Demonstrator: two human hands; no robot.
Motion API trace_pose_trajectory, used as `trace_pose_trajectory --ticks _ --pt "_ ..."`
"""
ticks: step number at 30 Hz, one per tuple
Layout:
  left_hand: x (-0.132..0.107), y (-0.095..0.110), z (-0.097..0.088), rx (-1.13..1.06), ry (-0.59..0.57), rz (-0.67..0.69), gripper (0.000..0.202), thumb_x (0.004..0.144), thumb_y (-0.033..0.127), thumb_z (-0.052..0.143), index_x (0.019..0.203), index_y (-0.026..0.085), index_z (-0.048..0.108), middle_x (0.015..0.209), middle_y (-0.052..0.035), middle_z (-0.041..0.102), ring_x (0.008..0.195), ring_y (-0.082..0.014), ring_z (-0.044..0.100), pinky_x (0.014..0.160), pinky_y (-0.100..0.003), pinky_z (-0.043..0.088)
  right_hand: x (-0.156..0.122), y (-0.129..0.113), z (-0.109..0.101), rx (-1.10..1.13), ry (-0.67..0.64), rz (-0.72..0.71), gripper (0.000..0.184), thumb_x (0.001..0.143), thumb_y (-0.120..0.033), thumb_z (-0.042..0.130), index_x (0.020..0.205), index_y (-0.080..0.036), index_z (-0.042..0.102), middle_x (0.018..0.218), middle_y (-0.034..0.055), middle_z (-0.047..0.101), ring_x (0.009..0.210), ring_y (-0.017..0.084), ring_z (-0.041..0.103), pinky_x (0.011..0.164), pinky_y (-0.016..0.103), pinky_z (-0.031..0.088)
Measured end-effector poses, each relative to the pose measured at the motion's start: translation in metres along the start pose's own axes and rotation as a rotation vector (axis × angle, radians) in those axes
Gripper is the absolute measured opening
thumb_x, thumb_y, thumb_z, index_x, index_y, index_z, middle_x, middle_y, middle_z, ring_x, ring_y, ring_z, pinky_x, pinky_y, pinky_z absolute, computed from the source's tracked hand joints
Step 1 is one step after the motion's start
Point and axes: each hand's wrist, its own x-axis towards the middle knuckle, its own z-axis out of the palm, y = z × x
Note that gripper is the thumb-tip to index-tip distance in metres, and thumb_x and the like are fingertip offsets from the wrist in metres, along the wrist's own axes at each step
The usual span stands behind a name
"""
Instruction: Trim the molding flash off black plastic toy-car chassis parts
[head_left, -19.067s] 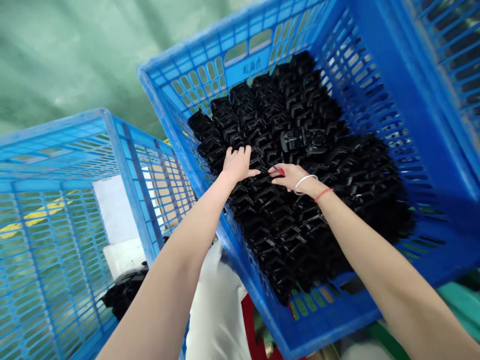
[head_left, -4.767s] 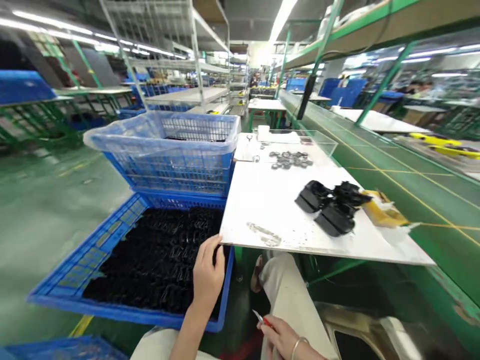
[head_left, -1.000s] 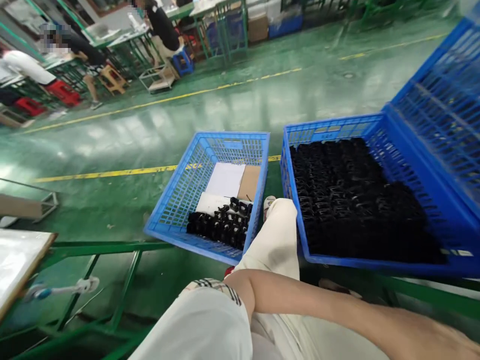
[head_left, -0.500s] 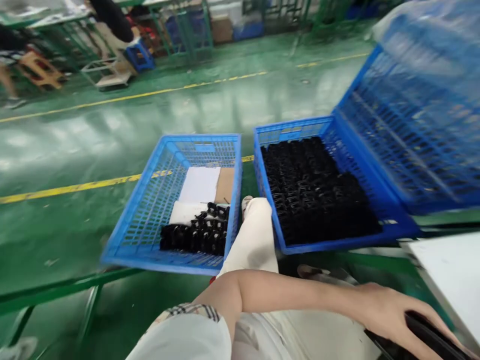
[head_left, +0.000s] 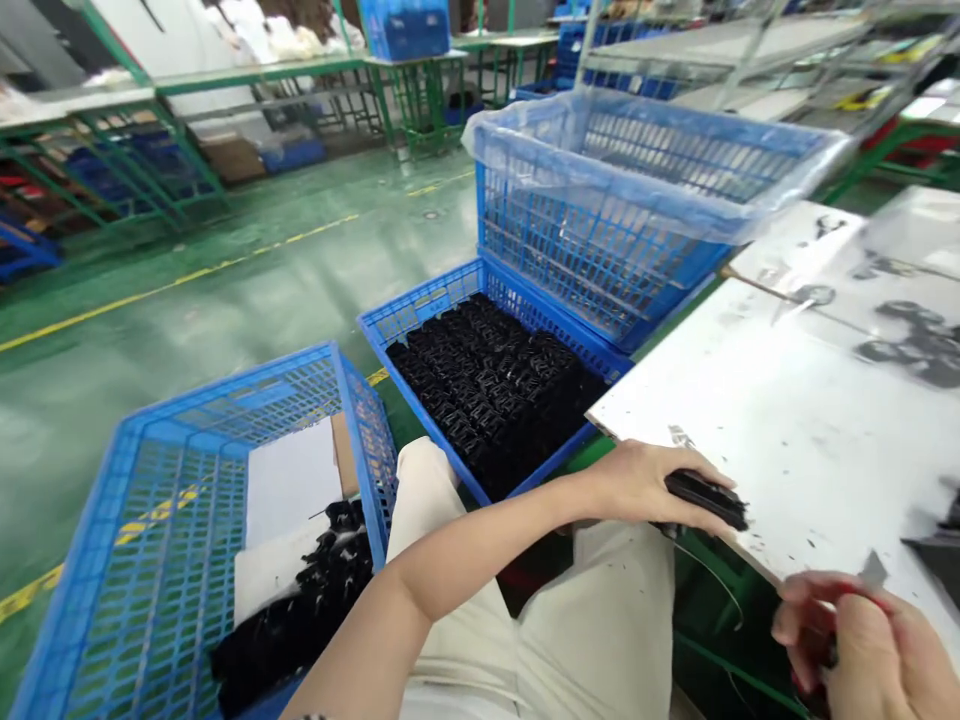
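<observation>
At four o'clock, on the edge of the white table, my left fingers clench a black plastic part, pressing it down so the edge steadies it. Farther out in the same direction, my right fingers curl shut around something small and dark that they mostly hide; a grey metal tip shows just above them. Black flecks dot the table toward three o'clock. Past my left forearm, at eleven o'clock, a blue crate keeps black parts packed in tight rows, within easy reach. At seven o'clock, a second blue crate holds a looser heap on a white sheet, and a plastic-lined crate stands at one o'clock.
</observation>
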Motion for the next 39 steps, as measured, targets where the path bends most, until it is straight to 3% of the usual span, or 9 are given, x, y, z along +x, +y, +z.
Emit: trace_pose_trajectory --ticks 3,6,8,12,20,27,39 --pt "0.01 -0.005 0.005 0.017 -0.019 0.064 0.043 0.065 0.038 0.079 0.102 0.019 0.07 0.101 -0.0038 0.072 0.097 -0.0192 0.065 0.091 -0.027 0.047 0.005 0.019 -0.005 -0.058 0.019 -0.085 0.037 0.088 -0.056 0.045 0.096 -0.022 0.058 0.068 0.0011 0.059 0.05 0.014 0.053 0.046 0.028 0.045" --pt "0.015 -0.008 0.009 0.032 -0.049 0.069 0.04 0.065 0.032 0.08 0.101 0.017 0.07 0.098 -0.0048 0.073 0.093 -0.0192 0.066 0.088 -0.027 0.049 0.015 0.035 -0.007 -0.165 -0.132 -0.291 0.033 0.091 -0.05 0.041 0.1 -0.022 0.057 0.072 0.003 0.063 0.058 0.017 0.058 0.056 0.031 0.05" --pt "0.018 -0.01 0.009 0.067 -0.101 0.06 0.04 0.066 0.03 0.079 0.103 0.018 0.07 0.099 -0.0051 0.073 0.095 -0.0197 0.066 0.089 -0.029 0.049 0.02 0.037 -0.007 -0.233 -0.159 -0.367 0.029 0.095 -0.044 0.035 0.098 -0.022 0.054 0.067 0.0016 0.06 0.055 0.017 0.056 0.055 0.031 0.048" --pt "0.022 -0.014 0.009 0.141 -0.163 0.06 0.042 0.068 0.032 0.078 0.105 0.017 0.068 0.103 -0.0068 0.072 0.097 -0.0208 0.066 0.09 -0.032 0.051 0.025 0.032 -0.004 -0.36 -0.165 -0.403 0.028 0.097 -0.039 0.028 0.089 -0.022 0.048 0.068 0.0026 0.059 0.057 0.018 0.056 0.053 0.029 0.044" --pt "0.024 -0.023 0.013 0.286 -0.168 0.126 0.04 0.069 0.031 0.078 0.105 0.019 0.066 0.105 -0.0072 0.071 0.1 -0.0211 0.066 0.092 -0.034 0.051 0.03 0.046 0.005 -0.649 -0.118 -0.388 0.048 0.094 -0.061 0.023 0.075 -0.022 0.045 0.052 -0.0014 0.049 0.043 0.015 0.049 0.043 0.024 0.025" --pt "0.025 -0.026 0.013 0.285 -0.191 0.16 0.039 0.07 0.03 0.077 0.105 0.019 0.065 0.105 -0.0076 0.071 0.099 -0.0205 0.066 0.092 -0.034 0.051 0.03 0.048 0.011 -0.674 -0.084 -0.389 0.057 0.094 -0.063 0.017 0.076 -0.021 0.051 0.058 0.0028 0.06 0.051 0.016 0.056 0.047 0.025 0.024" --pt "0.026 -0.031 0.012 0.278 -0.206 0.142 0.041 0.069 0.034 0.077 0.106 0.02 0.066 0.104 -0.0081 0.071 0.096 -0.0208 0.067 0.089 -0.034 0.052 0.031 0.05 0.011 -0.682 -0.078 -0.403 0.061 0.093 -0.063 0.012 0.075 -0.02 0.051 0.056 0.002 0.058 0.049 0.015 0.054 0.045 0.024 0.021"
